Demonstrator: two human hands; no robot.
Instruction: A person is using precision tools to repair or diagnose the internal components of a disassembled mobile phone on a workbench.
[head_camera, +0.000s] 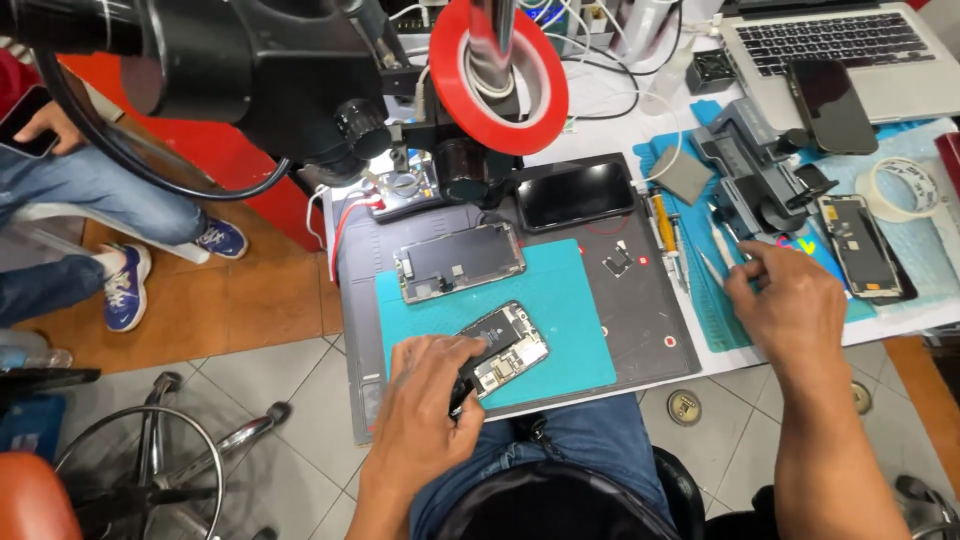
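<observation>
My left hand (425, 400) grips the near end of an opened phone body (508, 350) whose circuit boards show, lying tilted on a teal mat (570, 320). A detached screen panel (458, 261) lies face down just beyond it. My right hand (790, 300) reaches over the blue mat on the right, fingers pinched at a thin tool (722, 248) among several tools; whether it grips it is unclear. A dark phone (575, 194) lies past the teal mat.
A microscope (300, 80) with a red tape roll (500, 60) on its post hangs over the bench's far side. A laptop (850, 50) with a phone on it, a clamp fixture (760, 170), another opened phone (860, 245) and white tape (905, 188) lie right. A seated person (80, 200) is at left.
</observation>
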